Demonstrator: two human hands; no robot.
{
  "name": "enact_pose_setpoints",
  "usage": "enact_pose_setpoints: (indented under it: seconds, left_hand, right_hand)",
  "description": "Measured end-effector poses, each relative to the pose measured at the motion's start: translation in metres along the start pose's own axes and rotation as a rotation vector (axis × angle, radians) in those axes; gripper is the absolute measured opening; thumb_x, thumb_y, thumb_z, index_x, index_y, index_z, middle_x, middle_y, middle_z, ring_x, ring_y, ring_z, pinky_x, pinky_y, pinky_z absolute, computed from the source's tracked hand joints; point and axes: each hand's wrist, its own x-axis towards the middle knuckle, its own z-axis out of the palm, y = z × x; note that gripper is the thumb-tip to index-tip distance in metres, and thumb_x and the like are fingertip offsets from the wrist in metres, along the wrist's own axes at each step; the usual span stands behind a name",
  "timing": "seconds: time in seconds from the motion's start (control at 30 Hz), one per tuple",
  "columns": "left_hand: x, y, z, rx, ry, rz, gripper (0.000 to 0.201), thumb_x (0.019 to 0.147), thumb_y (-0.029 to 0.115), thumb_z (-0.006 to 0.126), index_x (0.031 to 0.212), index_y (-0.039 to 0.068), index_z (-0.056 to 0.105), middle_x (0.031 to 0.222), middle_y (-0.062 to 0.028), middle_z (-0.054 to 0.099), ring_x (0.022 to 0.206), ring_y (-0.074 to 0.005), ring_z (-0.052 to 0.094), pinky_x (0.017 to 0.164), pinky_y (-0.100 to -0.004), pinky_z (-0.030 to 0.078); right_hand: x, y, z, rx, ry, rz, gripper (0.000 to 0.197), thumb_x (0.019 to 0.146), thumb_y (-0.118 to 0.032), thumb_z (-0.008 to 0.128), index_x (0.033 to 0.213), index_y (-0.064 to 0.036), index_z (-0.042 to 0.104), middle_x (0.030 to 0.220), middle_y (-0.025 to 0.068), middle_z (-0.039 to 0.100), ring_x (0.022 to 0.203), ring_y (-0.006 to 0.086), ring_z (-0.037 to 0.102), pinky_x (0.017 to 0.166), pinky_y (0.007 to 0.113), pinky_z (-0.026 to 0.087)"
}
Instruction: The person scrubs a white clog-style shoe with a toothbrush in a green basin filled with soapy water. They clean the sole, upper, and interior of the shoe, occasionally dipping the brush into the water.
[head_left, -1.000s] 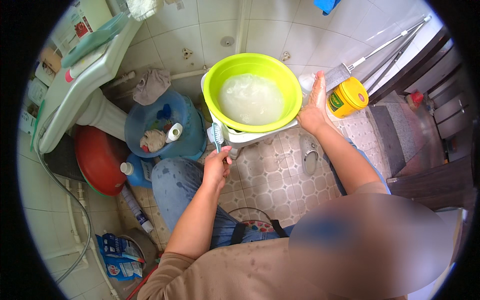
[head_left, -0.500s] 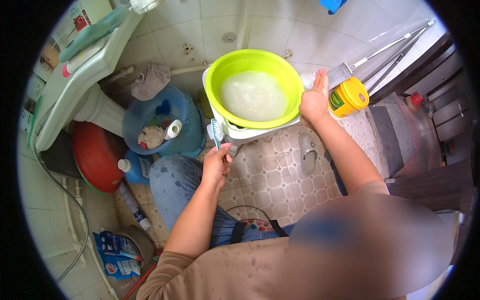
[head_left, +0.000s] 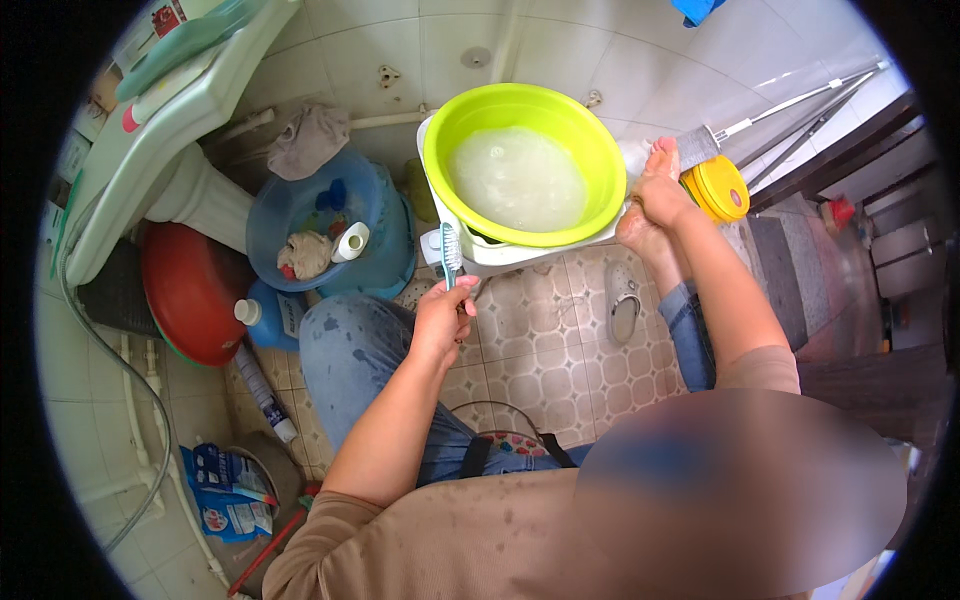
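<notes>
My left hand [head_left: 441, 325] is closed around the handle of a brush [head_left: 450, 250], whose pale bristles point up and to the right, left of the basin. My right hand [head_left: 664, 200] is wrapped over my raised bare foot [head_left: 643, 236], with the toes showing beyond it and the heel below. Between both hands stands a lime-green basin [head_left: 612, 165] with cloudy, whitish water [head_left: 515, 180] in it. The basin rests on a white stand [head_left: 520, 260], only partly visible beneath it.
Left of the basin are a blue bucket [head_left: 400, 235] with cloths and a white bottle inside, a blue jug [head_left: 275, 315] and a red basin [head_left: 185, 290]. A yellow tub [head_left: 722, 190] and a mop [head_left: 700, 147] are at the right. A grey clog [head_left: 624, 305] lies on the tiled floor.
My right hand has moved right with the foot, away from the basin's rim, and the heel and rolled jeans leg now show. The brush has shifted slightly right, standing more upright.
</notes>
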Motion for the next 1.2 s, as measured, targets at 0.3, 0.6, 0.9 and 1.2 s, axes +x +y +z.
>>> enact_pose_setpoints:
  seconds: [0.3, 0.6, 0.9, 1.2]
  left_hand:
    - [-0.001, 0.001, 0.004, 0.008, 0.0, -0.015, 0.016, 0.087, 0.012, 0.048, 0.1, 0.005, 0.056, 0.059, 0.0015, 0.049, 0.04, -0.0043, 0.027, 0.037, -0.0207, 0.02]
    - [-0.003, 0.002, 0.005, 0.027, -0.003, -0.028, 0.017, 0.087, 0.011, 0.048, 0.1, 0.005, 0.056, 0.06, 0.0015, 0.049, 0.041, -0.0045, 0.028, 0.038, -0.0207, 0.02]
    - [-0.005, 0.003, 0.005, 0.033, 0.003, -0.028, 0.016, 0.087, 0.012, 0.048, 0.099, 0.006, 0.057, 0.059, 0.0017, 0.049, 0.04, -0.0047, 0.028, 0.037, -0.0199, 0.02]
    - [-0.005, 0.0, 0.006, 0.037, -0.036, -0.038, 0.017, 0.086, 0.011, 0.049, 0.1, 0.005, 0.056, 0.061, 0.0015, 0.05, 0.042, -0.0042, 0.03, 0.038, -0.0205, 0.02]
  right_hand:
    - [0.015, 0.008, 0.002, -0.148, -0.256, -0.004, 0.022, 0.077, -0.018, 0.052, 0.089, -0.0182, 0.07, 0.101, 0.0031, 0.063, 0.111, 0.022, 0.05, 0.094, 0.07, -0.001]
    - [0.013, -0.004, -0.015, 0.009, -0.345, 0.108, 0.027, 0.079, -0.016, 0.052, 0.102, -0.0136, 0.065, 0.108, 0.0076, 0.059, 0.111, 0.0258, 0.048, 0.1, 0.044, 0.027]
    - [0.005, 0.012, -0.006, 0.096, -0.233, 0.024, 0.021, 0.074, -0.013, 0.056, 0.089, -0.0116, 0.071, 0.102, 0.0125, 0.061, 0.108, 0.027, 0.051, 0.095, 0.035, 0.037]
    - [-0.012, -0.005, 0.01, 0.121, -0.121, -0.011, 0.025, 0.074, -0.015, 0.051, 0.088, -0.0041, 0.069, 0.092, 0.0198, 0.063, 0.095, 0.0328, 0.059, 0.088, 0.038, 0.043]
